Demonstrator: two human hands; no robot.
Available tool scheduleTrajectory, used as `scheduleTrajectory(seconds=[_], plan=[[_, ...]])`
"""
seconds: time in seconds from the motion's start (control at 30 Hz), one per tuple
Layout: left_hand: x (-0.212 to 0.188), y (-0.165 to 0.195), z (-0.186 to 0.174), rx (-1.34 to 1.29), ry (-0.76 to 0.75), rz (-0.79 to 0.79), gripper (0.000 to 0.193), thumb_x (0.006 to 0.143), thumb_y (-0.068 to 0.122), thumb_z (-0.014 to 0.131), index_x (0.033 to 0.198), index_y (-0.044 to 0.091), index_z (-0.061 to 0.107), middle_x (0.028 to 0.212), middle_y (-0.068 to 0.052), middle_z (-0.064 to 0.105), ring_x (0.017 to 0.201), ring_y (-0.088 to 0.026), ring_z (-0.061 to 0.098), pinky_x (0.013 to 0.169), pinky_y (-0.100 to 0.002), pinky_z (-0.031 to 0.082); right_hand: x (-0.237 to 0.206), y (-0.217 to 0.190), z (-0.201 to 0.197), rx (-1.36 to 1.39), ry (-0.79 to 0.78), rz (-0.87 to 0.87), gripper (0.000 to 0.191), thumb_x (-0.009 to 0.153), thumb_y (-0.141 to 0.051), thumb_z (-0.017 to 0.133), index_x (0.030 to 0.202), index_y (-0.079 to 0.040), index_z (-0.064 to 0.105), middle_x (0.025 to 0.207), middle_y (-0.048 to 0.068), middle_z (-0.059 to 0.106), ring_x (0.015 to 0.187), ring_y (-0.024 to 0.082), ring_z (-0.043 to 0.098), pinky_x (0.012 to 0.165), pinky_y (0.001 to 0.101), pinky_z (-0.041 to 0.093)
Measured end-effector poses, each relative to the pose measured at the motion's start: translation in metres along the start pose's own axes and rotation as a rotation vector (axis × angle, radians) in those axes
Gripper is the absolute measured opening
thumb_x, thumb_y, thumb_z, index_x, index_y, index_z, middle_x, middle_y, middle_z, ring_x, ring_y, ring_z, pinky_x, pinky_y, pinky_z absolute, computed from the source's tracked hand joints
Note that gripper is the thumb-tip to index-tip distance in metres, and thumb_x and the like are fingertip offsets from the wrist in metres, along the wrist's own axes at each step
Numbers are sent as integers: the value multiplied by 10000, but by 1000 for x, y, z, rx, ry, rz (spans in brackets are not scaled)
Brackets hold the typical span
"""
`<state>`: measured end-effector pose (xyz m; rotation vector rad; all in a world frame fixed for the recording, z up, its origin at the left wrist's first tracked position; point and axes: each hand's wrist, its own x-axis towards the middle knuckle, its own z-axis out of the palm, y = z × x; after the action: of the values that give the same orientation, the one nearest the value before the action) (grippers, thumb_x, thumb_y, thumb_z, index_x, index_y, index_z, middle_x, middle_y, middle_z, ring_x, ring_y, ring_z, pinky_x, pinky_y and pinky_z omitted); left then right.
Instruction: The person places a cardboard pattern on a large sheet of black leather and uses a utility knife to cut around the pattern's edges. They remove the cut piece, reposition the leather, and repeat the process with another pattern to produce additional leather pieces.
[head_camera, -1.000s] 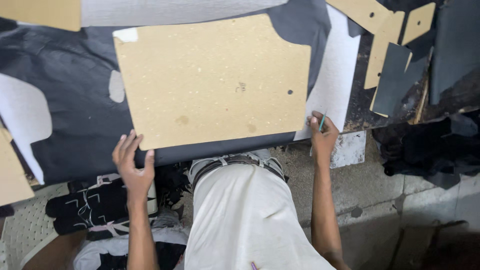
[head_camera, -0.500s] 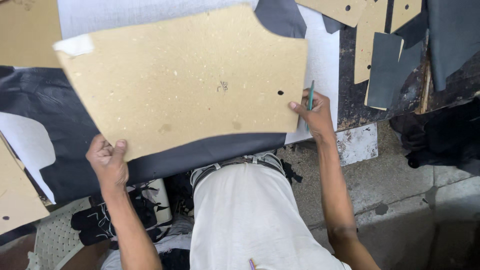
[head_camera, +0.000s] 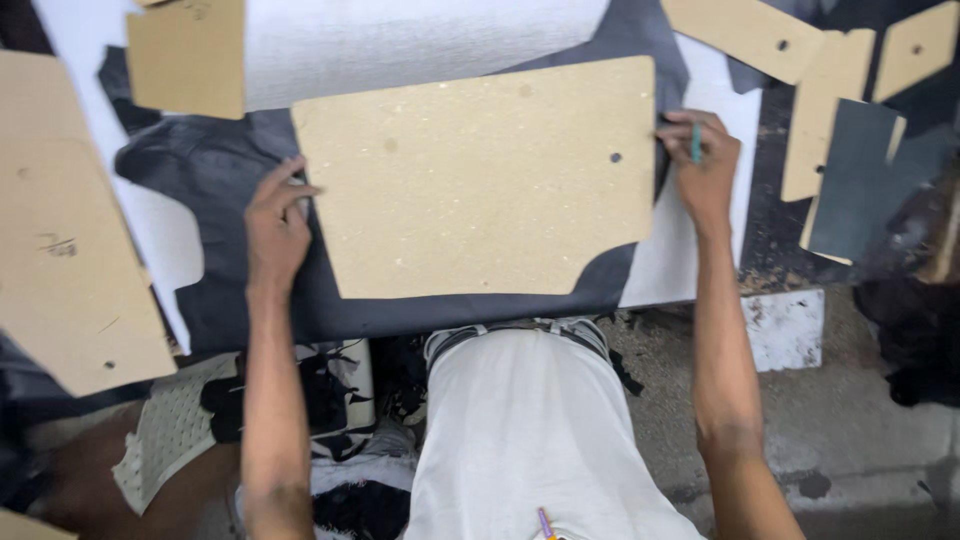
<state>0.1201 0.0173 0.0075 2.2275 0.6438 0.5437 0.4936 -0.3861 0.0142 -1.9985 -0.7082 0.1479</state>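
Dark fabric (head_camera: 230, 170) on table, cardboard template (head_camera: 480, 175) flat on top. Left hand (head_camera: 275, 225) open, pressing template's left edge; right hand (head_camera: 705, 165) at right edge, gripping green pen (head_camera: 697, 142).

At your far left you have a large tan cardboard pattern (head_camera: 70, 250), and a smaller rectangular one (head_camera: 187, 55) lies above it near the top edge. At your upper right, 3 narrow tan pieces (head_camera: 830, 80) with punched holes lie beside a grey-blue sheet (head_camera: 858, 180), with a chipped white block (head_camera: 785, 328) below them.
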Motion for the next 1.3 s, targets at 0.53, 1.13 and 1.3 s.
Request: scheduleTrajectory(seconds=[0.53,1.13,1.3], plan=[[-160,16,38,-54,119,-235,572,825,19,789,1362,53,595,1459,-118,559,1467,-344,421,1235,-476,338,-95,-3,3,-3,-20,335,243,955,64,728,1183,-12,767,1014,85,730,895,113,642,809,244,497],[-166,26,44,-22,94,-221,448,875,-20,775,1301,32,649,1414,-138,544,1469,-346,452,1259,-454,383,-80,19,-17,140,-31,480,139,988,-35,673,1071,-48,784,822,16,733,487,27,400,429,210,265],[-168,33,45,-68,84,-243,430,914,-22,750,1325,9,628,1444,-138,517,1519,-356,408,1297,-480,364,-80,11,-21,211,-45,534,210,982,28,610,1076,-42,785,801,5,716,471,3,334,435,205,221]])
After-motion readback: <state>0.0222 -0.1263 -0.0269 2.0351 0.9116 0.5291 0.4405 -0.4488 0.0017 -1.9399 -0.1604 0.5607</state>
